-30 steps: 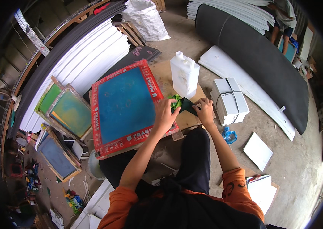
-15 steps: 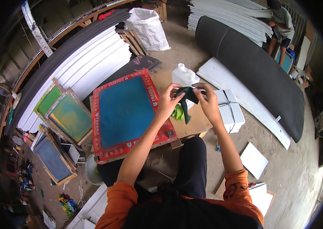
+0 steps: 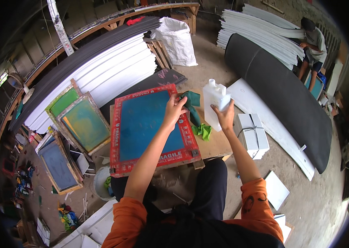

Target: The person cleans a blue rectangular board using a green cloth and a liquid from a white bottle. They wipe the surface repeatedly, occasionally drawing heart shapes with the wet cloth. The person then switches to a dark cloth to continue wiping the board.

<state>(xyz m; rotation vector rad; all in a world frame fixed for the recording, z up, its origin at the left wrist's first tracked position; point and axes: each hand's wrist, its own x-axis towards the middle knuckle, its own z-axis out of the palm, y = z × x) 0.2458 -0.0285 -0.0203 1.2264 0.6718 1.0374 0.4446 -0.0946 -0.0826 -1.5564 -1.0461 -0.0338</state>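
Now a dark green cloth (image 3: pixel 191 104) is gripped by the left hand (image 3: pixel 175 108), with the fingers closed around its upper end, just at the right edge of the red-framed printing screen (image 3: pixel 149 126). A brighter green part of the rag (image 3: pixel 202 131) hangs lower and lies on the wooden board (image 3: pixel 215 145), just beside the right side of the screen. The right hand (image 3: pixel 225 116) is closed on the lower side of the white plastic jug (image 3: pixel 215 99), which is held a little to the right of the screen; whether it is lifted or rests on the board cannot be told. The blue mesh of the screen lies flat and no cloth touches it.

Judging from this, the step in hand seems to be the wetting of the cloth from the jug, before the mesh is wiped. For the next move, the spout should probably be brought over the cloth and tipped slowly, so that liquid is not spilled on the board or on the red frame. A firm grip is needed, because the jug looks bulky for one hand.

To the right of the screen, past the jug, a white tied box (image 3: pixel 252 134) stands. To the left of the screen, other framed screens (image 3: pixel 79 122) are leaned.
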